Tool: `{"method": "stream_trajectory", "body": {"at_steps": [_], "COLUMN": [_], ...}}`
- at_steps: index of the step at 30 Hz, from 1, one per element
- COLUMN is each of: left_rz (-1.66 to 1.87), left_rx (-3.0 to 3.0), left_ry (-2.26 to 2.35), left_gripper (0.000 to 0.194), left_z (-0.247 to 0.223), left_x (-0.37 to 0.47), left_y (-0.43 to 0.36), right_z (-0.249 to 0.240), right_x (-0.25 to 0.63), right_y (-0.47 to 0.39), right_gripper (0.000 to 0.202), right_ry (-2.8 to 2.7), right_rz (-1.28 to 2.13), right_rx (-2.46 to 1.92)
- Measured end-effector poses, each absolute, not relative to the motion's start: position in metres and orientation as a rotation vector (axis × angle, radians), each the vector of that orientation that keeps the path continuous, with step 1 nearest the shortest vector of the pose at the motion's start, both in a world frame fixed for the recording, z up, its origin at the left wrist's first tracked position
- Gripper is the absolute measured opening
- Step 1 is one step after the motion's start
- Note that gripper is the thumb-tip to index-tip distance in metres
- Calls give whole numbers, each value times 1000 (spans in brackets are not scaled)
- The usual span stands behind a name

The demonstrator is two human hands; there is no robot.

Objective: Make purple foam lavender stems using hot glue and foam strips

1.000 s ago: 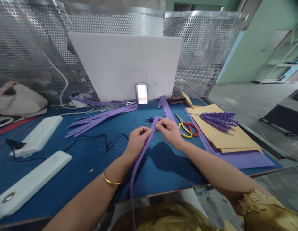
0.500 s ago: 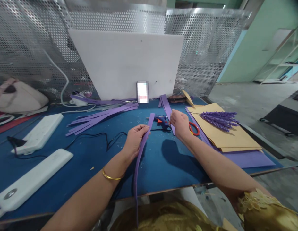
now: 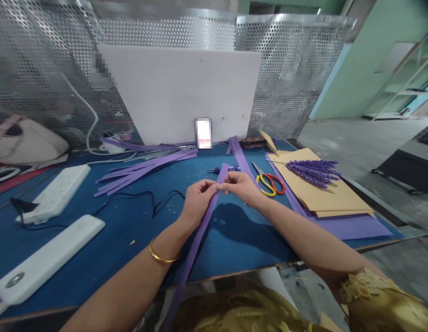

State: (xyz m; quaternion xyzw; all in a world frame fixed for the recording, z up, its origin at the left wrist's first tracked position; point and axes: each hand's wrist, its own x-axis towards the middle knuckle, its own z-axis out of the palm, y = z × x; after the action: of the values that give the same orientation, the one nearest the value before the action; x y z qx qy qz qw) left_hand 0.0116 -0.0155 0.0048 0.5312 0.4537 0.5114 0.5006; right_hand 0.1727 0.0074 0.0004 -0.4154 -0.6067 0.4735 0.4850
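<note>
A long purple paper strip (image 3: 202, 226) is pinched between the thumb and fingers of my left hand (image 3: 196, 200). Its top end sticks up past the fingers, and its lower part hangs over the table's front edge. My right hand (image 3: 242, 188) is closed too, its fingertips pinching at the strip's edge right beside the left fingertips. Behind the hands lies a blue glue gun (image 3: 215, 170), largely hidden by the strip and right hand. Scissors (image 3: 271, 183) with one yellow and one red handle rest to the right, near another purple strip (image 3: 240, 154).
More purple strips (image 3: 144, 168) lie at the back left. Two white power strips (image 3: 51, 258) and a black cord (image 3: 153, 200) occupy the left side. Lavender-like purple flowers (image 3: 313, 171) rest on tan sheets (image 3: 338, 198) at right. A phone (image 3: 204, 133) leans against a white board (image 3: 182, 92).
My right hand has moved left from beside the scissors to the strip at my left fingertips, uncovering the scissors and covering much of the glue gun. The strip's lower end has swung left.
</note>
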Motion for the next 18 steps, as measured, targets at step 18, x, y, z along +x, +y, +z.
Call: {"method": "stream_trajectory", "body": {"at_steps": [18], "left_rz": [983], "left_rx": [1367], "left_ry": [1024], "left_gripper": [30], "left_z": [6], "left_x": [13], "left_y": [-19], "right_z": [1], "right_x": [174], "right_y": [9], "right_gripper": [39], "right_ry": [-1214], "right_rz": [1013], "right_rx": [-988]}}
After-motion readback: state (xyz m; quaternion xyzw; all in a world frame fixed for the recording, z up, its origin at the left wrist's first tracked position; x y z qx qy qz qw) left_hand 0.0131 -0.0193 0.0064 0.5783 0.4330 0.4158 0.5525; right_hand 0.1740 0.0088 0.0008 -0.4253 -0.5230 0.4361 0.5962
